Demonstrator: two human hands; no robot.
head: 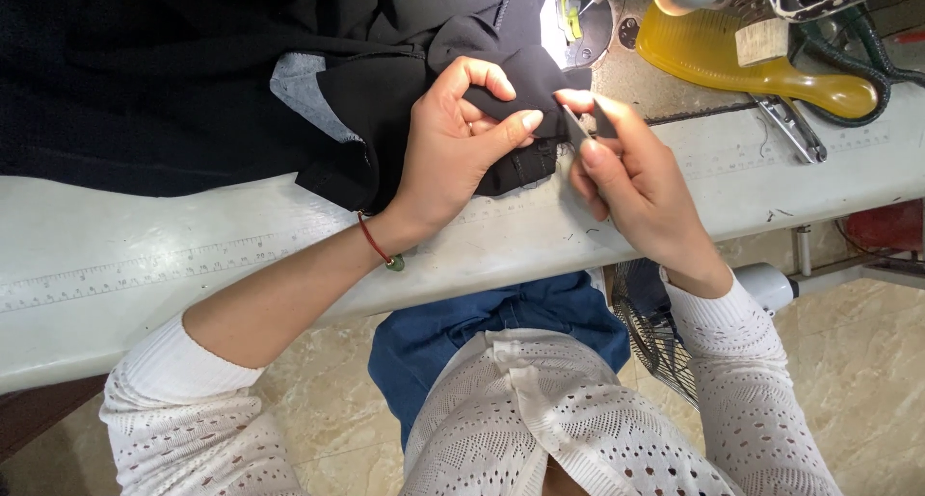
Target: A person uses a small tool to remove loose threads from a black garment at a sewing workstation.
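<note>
A large black garment [193, 63] lies across the white work table [145, 255], with a grey patch of lining [301, 87] showing. My left hand [453, 144] pinches a folded edge of the black fabric between thumb and fingers near the table's front. My right hand [631, 173] holds a small metal thread snipper [576, 128] whose blades touch the fabric edge right beside my left thumb. A red cord bracelet with a green bead [383, 250] circles my left wrist.
A sewing machine base with a yellow plastic part [742, 58] and a metal presser piece [792, 128] stands at the back right. Printed ruler scales run along the table. Below the table edge are a small fan [655, 332], my blue-jeaned lap and a marble floor.
</note>
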